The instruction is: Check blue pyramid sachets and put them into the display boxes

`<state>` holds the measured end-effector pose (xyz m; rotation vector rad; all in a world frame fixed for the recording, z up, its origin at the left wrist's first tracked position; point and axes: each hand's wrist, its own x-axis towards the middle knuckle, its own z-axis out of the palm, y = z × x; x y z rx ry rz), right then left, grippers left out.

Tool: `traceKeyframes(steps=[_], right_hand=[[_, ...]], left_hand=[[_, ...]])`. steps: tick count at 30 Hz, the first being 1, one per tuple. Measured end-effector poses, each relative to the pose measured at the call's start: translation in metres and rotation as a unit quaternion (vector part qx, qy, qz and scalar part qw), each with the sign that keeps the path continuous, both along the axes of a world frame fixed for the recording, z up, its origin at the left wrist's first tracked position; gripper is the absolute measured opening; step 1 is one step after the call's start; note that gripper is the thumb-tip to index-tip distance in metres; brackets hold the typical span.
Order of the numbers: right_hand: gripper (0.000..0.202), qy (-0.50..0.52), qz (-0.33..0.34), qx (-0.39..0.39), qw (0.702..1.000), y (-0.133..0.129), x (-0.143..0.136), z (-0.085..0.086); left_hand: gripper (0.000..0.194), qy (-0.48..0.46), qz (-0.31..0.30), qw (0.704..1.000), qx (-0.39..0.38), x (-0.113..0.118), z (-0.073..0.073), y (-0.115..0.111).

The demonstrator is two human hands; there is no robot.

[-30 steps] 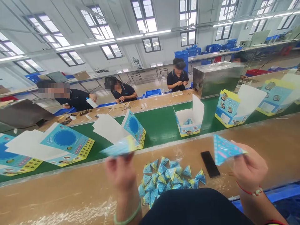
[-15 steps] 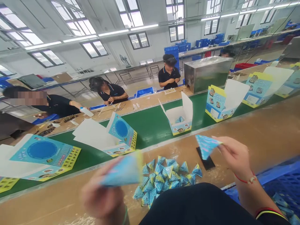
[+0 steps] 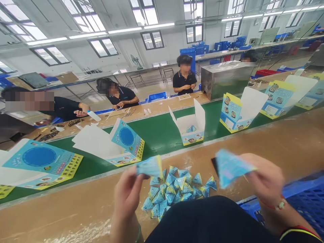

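While hands [image 3: 126,195] pinch packets [image 3: 150,166] (belt-edge near).

Bright factory hall: tall windows [image 3: 144,13], strip lights [image 3: 140,28], green conveyor belt [image 3: 162,131], long workbenches [image 3: 291,141].

One head-worn camera looks forward and down, close over the workbench [image 3: 63,209], across the green conveyor [image 3: 162,131].
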<state>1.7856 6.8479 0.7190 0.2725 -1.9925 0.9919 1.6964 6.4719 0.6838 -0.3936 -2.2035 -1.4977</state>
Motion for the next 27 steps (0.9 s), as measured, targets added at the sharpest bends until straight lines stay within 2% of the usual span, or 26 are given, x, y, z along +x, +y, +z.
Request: traceKeyframes(steps=[1,2,3,4,6,7,9,11,13,15,16,20,23,24,26,27], right_hand=[[0.025,0.009,0.032,0.018,0.999,0.002,-0.002,0.0],[0.027,0.015,0.067,0.036,0.997,0.004,-0.004,-0.001],[0.028,0.017,0.083,0.041,0.996,0.007,-0.007,-0.002],[0.028,0.013,0.089,0.043,0.995,0.008,-0.009,-0.005],[0.026,-0.011,0.105,0.058,0.993,0.012,-0.013,-0.013],[0.024,-0.023,0.104,0.058,0.993,0.014,-0.014,-0.018],[0.021,-0.011,0.059,0.011,0.998,0.019,-0.017,-0.029],[0.02,0.012,0.011,-0.043,0.999,0.024,-0.02,-0.038],[0.021,-0.01,0.051,-0.018,0.998,0.029,-0.023,-0.043],[0.022,-0.042,0.099,0.027,0.994,0.033,-0.026,-0.043],[0.023,-0.044,0.098,0.033,0.994,0.035,-0.028,-0.042],[0.024,-0.034,0.077,0.018,0.996,0.04,-0.03,-0.041],[0.025,-0.065,0.071,-0.003,0.995,0.044,-0.034,-0.045],[0.025,-0.074,0.069,-0.015,0.995,0.046,-0.036,-0.047],[0.026,-0.094,0.086,-0.024,0.992,0.048,-0.039,-0.053],[0.028,-0.103,0.091,-0.027,0.99,0.049,-0.04,-0.056]], left_hand=[[0.026,-0.042,-0.046,0.997,-0.047,0.0,0.001,0.001],[0.025,-0.055,-0.066,0.994,-0.063,-0.001,0.001,0.002],[0.023,-0.03,-0.056,0.997,-0.04,-0.002,0.0,0.003],[0.022,0.025,-0.021,0.999,0.014,-0.004,-0.002,0.004],[0.019,0.102,0.028,0.99,0.094,-0.008,-0.006,0.009],[0.019,0.099,0.02,0.991,0.084,-0.009,-0.009,0.013],[0.021,0.052,-0.017,0.998,0.013,-0.011,-0.014,0.022],[0.024,0.062,0.009,0.998,0.02,-0.012,-0.017,0.032],[0.026,0.104,0.03,0.993,0.05,-0.014,-0.019,0.043],[0.022,0.085,-0.02,0.996,0.002,-0.015,-0.021,0.054],[0.019,0.078,-0.037,0.996,-0.017,-0.016,-0.022,0.059],[0.014,0.123,0.053,0.989,0.065,-0.019,-0.032,0.076],[0.021,0.073,0.051,0.994,0.059,-0.022,-0.037,0.084],[0.02,0.079,0.086,0.988,0.103,-0.023,-0.037,0.087],[0.02,0.134,0.198,0.944,0.229,-0.024,-0.036,0.096],[0.02,0.151,0.229,0.928,0.253,-0.023,-0.036,0.101]])
